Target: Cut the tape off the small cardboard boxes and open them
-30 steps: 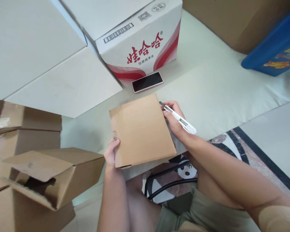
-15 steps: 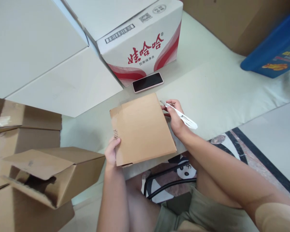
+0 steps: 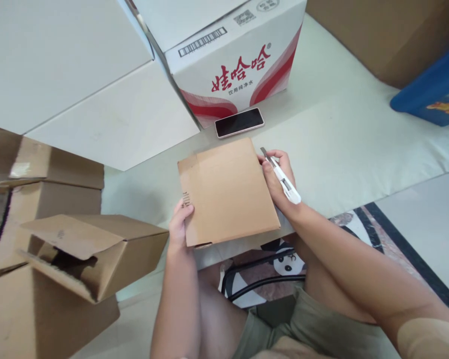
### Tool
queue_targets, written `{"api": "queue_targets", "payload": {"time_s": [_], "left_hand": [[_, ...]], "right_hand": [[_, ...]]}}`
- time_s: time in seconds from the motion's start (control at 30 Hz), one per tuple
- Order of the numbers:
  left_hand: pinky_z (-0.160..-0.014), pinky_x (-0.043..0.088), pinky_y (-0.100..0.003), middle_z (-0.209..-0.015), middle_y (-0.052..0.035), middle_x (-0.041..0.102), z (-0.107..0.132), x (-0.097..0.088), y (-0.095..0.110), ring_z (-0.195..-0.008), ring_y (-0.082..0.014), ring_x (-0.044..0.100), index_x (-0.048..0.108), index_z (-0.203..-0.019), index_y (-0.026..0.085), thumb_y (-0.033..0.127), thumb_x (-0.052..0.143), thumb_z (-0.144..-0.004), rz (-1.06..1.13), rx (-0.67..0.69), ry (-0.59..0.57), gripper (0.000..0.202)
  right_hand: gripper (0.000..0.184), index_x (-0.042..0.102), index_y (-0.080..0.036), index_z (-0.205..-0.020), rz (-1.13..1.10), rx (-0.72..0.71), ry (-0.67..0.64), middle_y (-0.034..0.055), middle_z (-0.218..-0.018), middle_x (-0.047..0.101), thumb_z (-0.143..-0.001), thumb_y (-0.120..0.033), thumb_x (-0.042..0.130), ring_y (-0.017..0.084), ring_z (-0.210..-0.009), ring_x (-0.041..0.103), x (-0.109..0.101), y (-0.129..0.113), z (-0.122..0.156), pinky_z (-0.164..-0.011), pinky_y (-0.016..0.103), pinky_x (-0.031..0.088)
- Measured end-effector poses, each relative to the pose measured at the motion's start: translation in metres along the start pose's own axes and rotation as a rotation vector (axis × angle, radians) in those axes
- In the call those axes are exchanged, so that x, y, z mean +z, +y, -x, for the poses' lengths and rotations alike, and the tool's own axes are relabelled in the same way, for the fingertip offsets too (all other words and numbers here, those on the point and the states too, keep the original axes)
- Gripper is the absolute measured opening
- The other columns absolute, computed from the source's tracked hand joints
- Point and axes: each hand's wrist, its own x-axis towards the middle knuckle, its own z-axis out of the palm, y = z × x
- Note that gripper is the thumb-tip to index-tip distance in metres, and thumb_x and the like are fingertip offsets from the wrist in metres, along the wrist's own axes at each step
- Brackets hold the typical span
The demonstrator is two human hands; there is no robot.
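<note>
A brown cardboard box [image 3: 230, 192] is in front of me, its broad plain face turned up. My left hand [image 3: 180, 222] grips its left side, thumb on the face near some dark print and the other fingers hidden beneath. At the box's right edge my right hand [image 3: 279, 174] is closed around a white utility knife [image 3: 286, 184]. The knife's metal blade is out and points away from me, up and left. Some right fingertips sit behind the box edge; whether they touch it I cannot tell. Just beyond the box lies a phone [image 3: 239, 122], its screen dark.
A white and red water carton [image 3: 239, 75] stands behind the phone. Large white boxes [image 3: 123, 124] are at the left, above stacked brown cartons [image 3: 67, 204]. An open cardboard box [image 3: 123, 259] lies lower left. A blue container [image 3: 426, 99] stands at the right on the pale-covered surface [image 3: 344, 134].
The knife has turned in my right hand, its blade now pointing more steeply away from me. My left hand still grips the box. The whole view has shifted slightly.
</note>
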Motion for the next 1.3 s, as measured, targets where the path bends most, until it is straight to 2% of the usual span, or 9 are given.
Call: {"api": "queue_targets", "payload": {"time_s": [0.13,0.23,0.4,0.5,0.67,0.83,1.07,1.3], "left_hand": [[-0.067,0.063,-0.032,-0.084,-0.0049,0.080,-0.005,-0.003,-0.004,-0.071,-0.0216,0.075,0.076,-0.085,0.021,0.040,0.090,-0.060,0.067,-0.028,0.104,0.035],[-0.073,0.065,-0.036,-0.084,-0.0057,0.081,-0.011,-0.006,-0.005,-0.075,-0.0246,0.078,0.077,-0.085,0.019,0.036,0.088,-0.060,0.100,-0.084,0.117,0.033],[-0.066,0.065,-0.030,-0.080,-0.0033,0.081,-0.013,-0.005,-0.001,-0.069,-0.0201,0.076,0.080,-0.081,0.018,0.027,0.088,-0.056,0.175,-0.092,0.149,0.027],[-0.066,0.065,-0.032,-0.080,-0.0045,0.081,-0.012,-0.003,0.000,-0.068,-0.0213,0.076,0.080,-0.081,0.018,0.026,0.086,-0.057,0.174,-0.111,0.174,0.026],[-0.063,0.063,-0.031,-0.080,-0.0049,0.081,-0.011,0.000,0.001,-0.067,-0.0210,0.075,0.080,-0.083,0.017,0.026,0.088,-0.056,0.141,-0.072,0.169,0.029],[-0.061,0.061,-0.028,-0.082,-0.0044,0.081,-0.009,0.003,0.003,-0.064,-0.0183,0.074,0.080,-0.083,0.018,0.029,0.092,-0.054,0.107,-0.054,0.126,0.033],[-0.081,0.066,-0.040,-0.088,-0.0063,0.082,-0.009,-0.002,0.000,-0.075,-0.0250,0.078,0.078,-0.091,0.019,0.037,0.092,-0.059,0.036,-0.051,0.066,0.040],[-0.078,0.066,-0.041,-0.087,-0.0070,0.081,-0.010,-0.005,-0.002,-0.075,-0.0265,0.078,0.078,-0.091,0.018,0.036,0.092,-0.059,0.051,-0.057,0.070,0.039]], "right_hand": [[0.041,0.049,-0.032,-0.119,-0.054,0.055,0.034,0.0053,-0.126,0.078,-0.094,-0.062,0.060,0.026,-0.120,0.072,0.004,-0.004,0.002,-0.107,0.048,0.050],[0.038,0.050,-0.031,-0.117,-0.090,0.077,0.067,0.0046,-0.115,0.081,-0.093,-0.059,0.058,0.027,-0.118,0.072,0.008,-0.006,0.001,-0.109,0.052,0.048],[0.031,0.057,-0.029,-0.107,-0.080,0.113,0.098,0.0038,-0.111,0.077,-0.088,-0.054,0.059,0.026,-0.111,0.072,0.011,-0.004,-0.006,-0.099,0.047,0.052],[0.029,0.061,-0.029,-0.104,-0.002,0.121,0.091,0.0024,-0.103,0.075,-0.087,-0.052,0.060,0.026,-0.104,0.070,0.011,-0.001,-0.009,-0.095,0.045,0.052],[0.028,0.064,-0.028,-0.109,0.047,0.106,0.044,0.0025,-0.104,0.075,-0.090,-0.049,0.060,0.026,-0.103,0.070,0.011,0.004,-0.010,-0.095,0.044,0.053],[0.031,0.064,-0.027,-0.112,0.063,0.101,0.009,0.0029,-0.103,0.077,-0.091,-0.049,0.060,0.024,-0.096,0.069,0.012,0.004,-0.015,-0.088,0.042,0.054],[0.034,0.065,-0.025,-0.112,0.073,0.106,0.017,0.0028,-0.100,0.076,-0.090,-0.051,0.061,0.023,-0.091,0.068,0.014,0.003,-0.021,-0.086,0.041,0.052],[0.032,0.065,-0.025,-0.105,-0.010,0.170,0.067,0.0011,-0.096,0.076,-0.085,-0.049,0.063,0.021,-0.088,0.067,0.019,-0.003,-0.021,-0.085,0.040,0.052]]}}
